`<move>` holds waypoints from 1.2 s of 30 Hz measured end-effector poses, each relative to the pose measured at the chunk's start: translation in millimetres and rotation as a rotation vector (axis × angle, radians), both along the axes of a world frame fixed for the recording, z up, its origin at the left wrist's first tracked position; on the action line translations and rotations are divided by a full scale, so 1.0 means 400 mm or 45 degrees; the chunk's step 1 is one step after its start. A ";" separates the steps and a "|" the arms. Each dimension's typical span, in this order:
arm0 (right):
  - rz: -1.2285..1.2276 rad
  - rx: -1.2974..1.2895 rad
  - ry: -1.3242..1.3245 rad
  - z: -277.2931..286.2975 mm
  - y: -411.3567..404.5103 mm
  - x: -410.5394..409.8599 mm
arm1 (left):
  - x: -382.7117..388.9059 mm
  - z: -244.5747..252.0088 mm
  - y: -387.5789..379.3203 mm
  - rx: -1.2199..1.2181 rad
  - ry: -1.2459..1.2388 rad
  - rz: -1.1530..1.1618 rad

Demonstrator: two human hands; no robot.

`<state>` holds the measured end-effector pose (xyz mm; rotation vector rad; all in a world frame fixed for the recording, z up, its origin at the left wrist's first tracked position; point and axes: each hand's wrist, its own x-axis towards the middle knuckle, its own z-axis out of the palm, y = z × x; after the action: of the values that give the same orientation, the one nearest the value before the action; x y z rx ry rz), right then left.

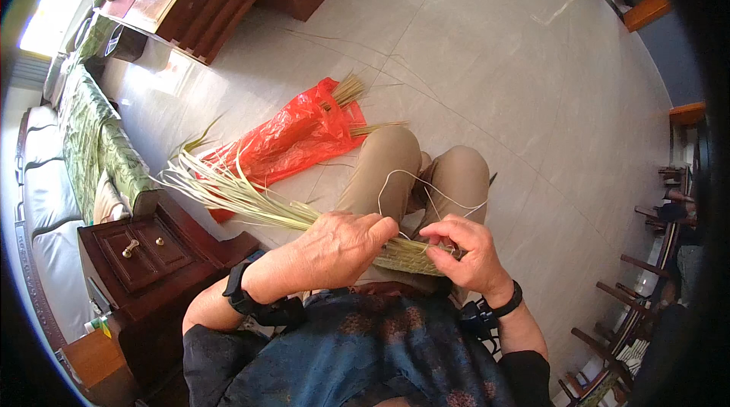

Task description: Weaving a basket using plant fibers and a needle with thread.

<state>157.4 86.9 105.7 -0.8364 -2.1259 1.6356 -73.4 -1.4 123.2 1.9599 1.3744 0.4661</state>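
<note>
Over my lap, my left hand (pixel 342 244) grips a bundle of pale green grass stalks (pixel 274 210). The loose ends fan out to the left past my forearm. Between my hands lies a stitched grass piece (pixel 408 259), its rows bound closely together. My right hand (pixel 465 250) holds the right end of this piece, with thumb and forefinger at its upper edge. A thin white cord (pixel 402 172) loops up over my knees and comes back down to the work. Whether a needle is in my right fingers cannot be made out.
On the tiled floor ahead lies a red plastic bag (pixel 285 133) with dry straw bundles (pixel 348 89) sticking out. A dark wooden cabinet (pixel 142 247) stands close at my left, before a cushioned sofa (pixel 54 196). A wooden desk (pixel 228 2) is at upper left; wooden furniture legs (pixel 621 298) line the right.
</note>
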 end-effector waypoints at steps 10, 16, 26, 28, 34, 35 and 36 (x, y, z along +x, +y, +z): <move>-0.042 -0.335 -0.034 -0.050 0.043 0.010 | 0.026 -0.075 0.008 0.065 -0.055 0.067; -0.036 -0.377 -0.125 -0.062 0.081 0.008 | 0.011 -0.109 0.061 -0.096 -0.189 0.089; -0.174 -0.538 -0.071 -0.096 0.104 -0.003 | 0.029 -0.135 0.083 -0.035 -0.113 0.167; 0.129 -0.149 -0.219 -0.091 0.106 -0.006 | 0.025 -0.136 0.083 0.018 -0.105 0.159; 0.154 -0.305 -0.184 -0.084 0.105 -0.001 | 0.029 -0.115 0.058 0.074 -0.010 0.110; 0.158 -0.305 -0.181 -0.083 0.107 0.000 | 0.033 -0.114 0.046 0.077 -0.038 0.118; 0.105 -0.449 -0.132 -0.081 0.110 0.003 | 0.039 -0.116 0.034 0.081 -0.070 0.137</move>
<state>158.7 131.1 73.3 -0.9642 -1.9901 2.0921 -57.9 12.4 76.8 1.9149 1.4512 0.6167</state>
